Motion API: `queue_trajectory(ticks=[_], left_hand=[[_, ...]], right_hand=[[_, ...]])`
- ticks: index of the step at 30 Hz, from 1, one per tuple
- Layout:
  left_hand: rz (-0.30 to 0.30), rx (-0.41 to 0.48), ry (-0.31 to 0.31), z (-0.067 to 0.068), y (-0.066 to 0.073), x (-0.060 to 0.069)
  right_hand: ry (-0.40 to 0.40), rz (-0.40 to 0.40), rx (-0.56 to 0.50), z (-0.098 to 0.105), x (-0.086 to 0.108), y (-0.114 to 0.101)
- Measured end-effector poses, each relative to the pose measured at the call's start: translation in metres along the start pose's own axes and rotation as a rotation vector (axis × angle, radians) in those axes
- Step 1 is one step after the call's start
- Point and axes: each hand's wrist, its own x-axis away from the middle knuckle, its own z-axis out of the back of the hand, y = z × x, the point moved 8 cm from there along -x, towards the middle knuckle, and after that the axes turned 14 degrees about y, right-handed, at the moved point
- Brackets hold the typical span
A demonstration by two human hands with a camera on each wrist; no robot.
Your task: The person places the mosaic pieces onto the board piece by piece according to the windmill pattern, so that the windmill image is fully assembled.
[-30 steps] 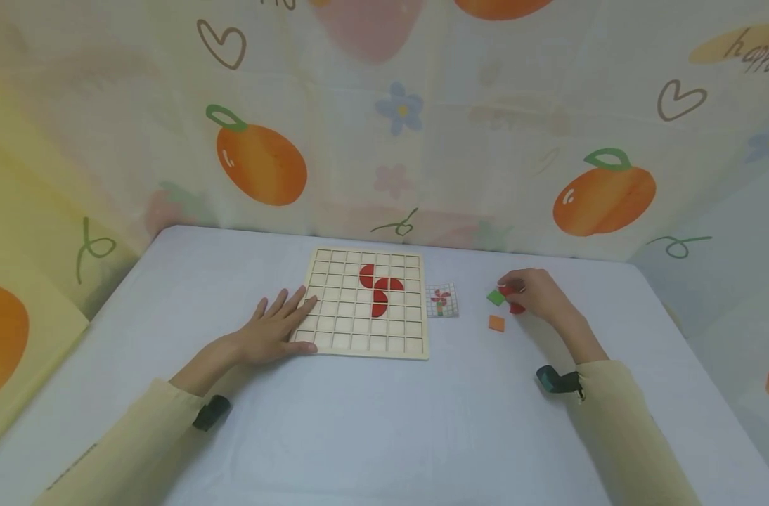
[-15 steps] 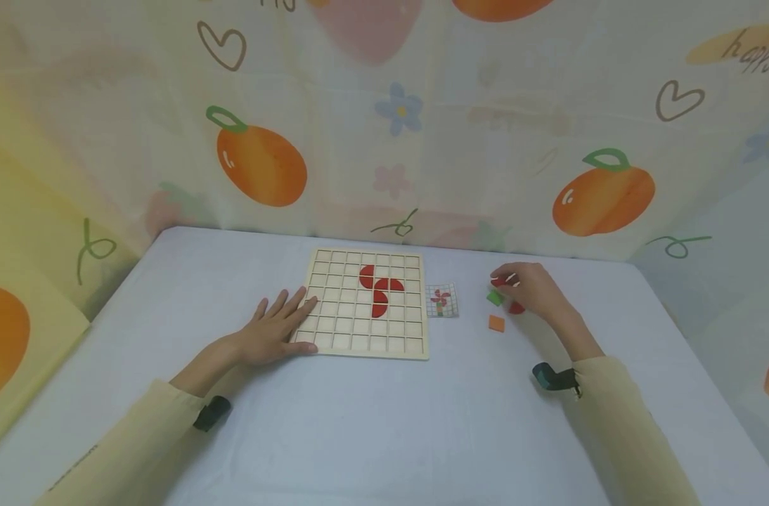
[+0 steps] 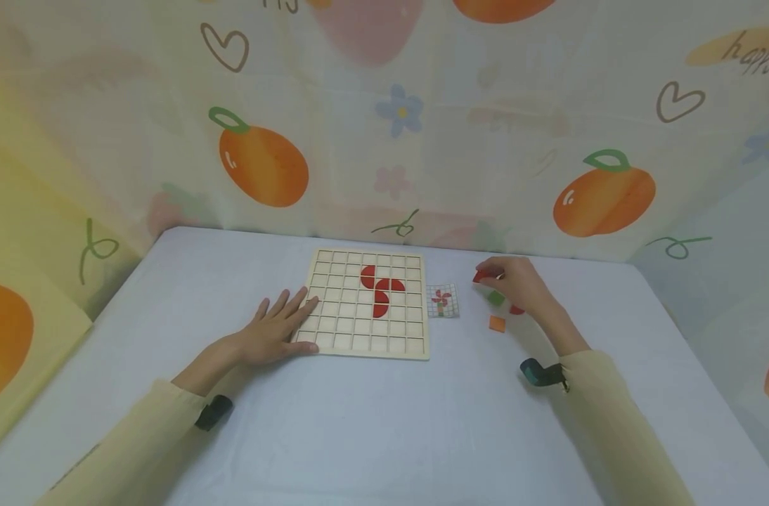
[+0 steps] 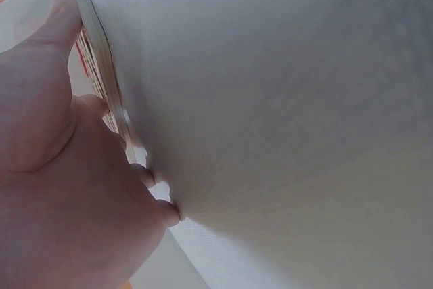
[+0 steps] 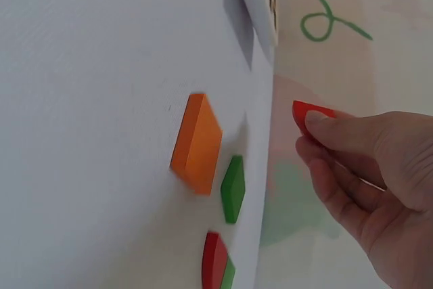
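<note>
Gridded board point(image 3: 343, 325) in pale wood tone, ruled by darker lines, with plain red set pieces point(image 3: 381, 305).
Orange tile point(image 5: 196, 145), green tile point(image 5: 233, 191), red tile point(image 5: 214, 262) and held red piece point(image 5: 302, 114): each a single colour. Card point(image 3: 443, 299): whitish, grid-ruled, bearing a red and green figure. Tablecloth point(image 3: 372, 429): plain white. Backdrop point(image 3: 479, 169): cream, patterned with orange fruit point(image 3: 267, 167), green leaves point(image 3: 229, 121), brown outlined hearts point(image 3: 225, 47) and a blue flower point(image 3: 400, 111) with yellow centre. Sleeves point(image 3: 125, 439): cream. Wrist cameras point(image 3: 214, 413): blackish.

backdrop point(image 3: 346, 133): pale, fruit-printed cloth | tabletop point(image 3: 384, 429): white | light: soft
</note>
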Motion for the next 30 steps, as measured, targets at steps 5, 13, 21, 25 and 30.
queue_trajectory(ticks=[5,13,21,25,30], left_hand=[[0.003,-0.004,0.000,-0.002,-0.002,-0.001],[-0.019,0.010,0.016,-0.002,-0.002,-0.002],[-0.004,-0.002,-0.004,-0.003,-0.003,-0.001],[0.003,-0.004,-0.005,-0.002,-0.004,0.000],[0.006,-0.003,-0.010,-0.002,-0.003,0.000]], right_hand=[[-0.015,0.020,-0.024,-0.008,-0.004,-0.014],[-0.033,0.051,-0.070,-0.019,-0.009,-0.037],[-0.050,0.079,-0.094,-0.033,-0.013,-0.060],[-0.079,0.067,-0.113,-0.047,-0.013,-0.072],[-0.105,0.056,-0.104,-0.063,-0.013,-0.086]])
